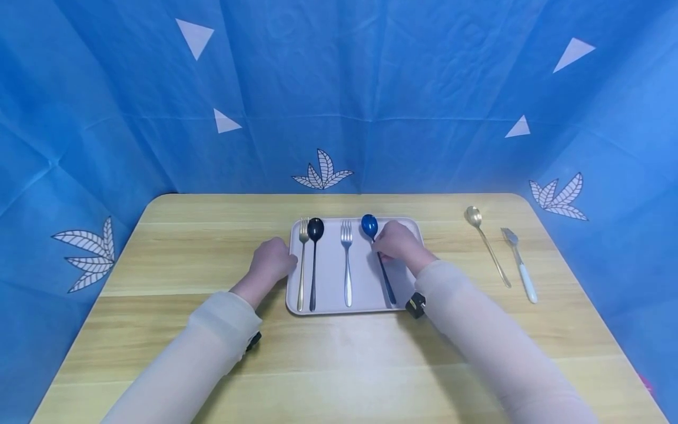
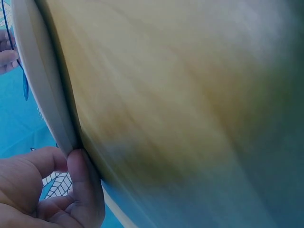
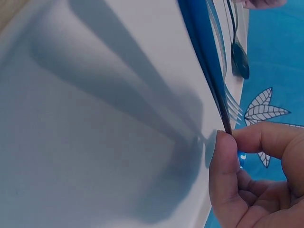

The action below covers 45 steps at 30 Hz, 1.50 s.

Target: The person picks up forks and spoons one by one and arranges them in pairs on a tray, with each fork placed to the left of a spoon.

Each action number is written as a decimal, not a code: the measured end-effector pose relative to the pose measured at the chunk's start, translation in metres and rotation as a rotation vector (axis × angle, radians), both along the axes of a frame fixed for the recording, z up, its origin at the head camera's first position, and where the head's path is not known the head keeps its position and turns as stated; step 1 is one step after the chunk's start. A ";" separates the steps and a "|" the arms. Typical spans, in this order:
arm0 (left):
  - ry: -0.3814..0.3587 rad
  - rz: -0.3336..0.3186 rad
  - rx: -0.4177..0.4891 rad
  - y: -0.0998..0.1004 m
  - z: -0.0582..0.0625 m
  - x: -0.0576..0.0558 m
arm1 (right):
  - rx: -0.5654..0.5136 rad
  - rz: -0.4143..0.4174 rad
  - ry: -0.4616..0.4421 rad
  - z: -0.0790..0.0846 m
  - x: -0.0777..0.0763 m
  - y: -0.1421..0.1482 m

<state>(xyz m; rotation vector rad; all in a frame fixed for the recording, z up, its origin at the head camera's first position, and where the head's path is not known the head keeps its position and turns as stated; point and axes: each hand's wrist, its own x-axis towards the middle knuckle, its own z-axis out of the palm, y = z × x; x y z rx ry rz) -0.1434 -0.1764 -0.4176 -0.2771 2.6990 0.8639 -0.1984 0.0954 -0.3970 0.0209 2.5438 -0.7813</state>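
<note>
A pale tray (image 1: 329, 277) lies on the table. My left hand (image 1: 272, 259) is at its left side; in the left wrist view, thumb and finger pinch the tray's rim (image 2: 42, 71). On the tray, from left, are a gold fork (image 1: 302, 259), a black spoon (image 1: 315, 228) and a silver fork (image 1: 346, 259). A blue spoon (image 1: 369, 225) slants over the tray's right part. My right hand (image 1: 397, 240) pinches its handle between thumb and finger, as the right wrist view shows. That handle (image 3: 204, 52) casts shadows on the tray.
To the right of the tray lie a gold spoon (image 1: 474, 216) and a utensil with a pale handle (image 1: 524, 277) and a flat metal head. A blue curtain (image 1: 339, 76) hangs behind and beside the wooden table (image 1: 339, 365).
</note>
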 end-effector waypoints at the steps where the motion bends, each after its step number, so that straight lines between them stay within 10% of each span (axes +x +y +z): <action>1: -0.002 0.001 0.000 0.000 0.000 0.000 | -0.002 -0.003 -0.002 0.000 0.000 -0.001; 45: 0.007 -0.019 -0.008 0.001 0.000 -0.001 | 0.026 -0.078 0.051 -0.016 0.005 -0.033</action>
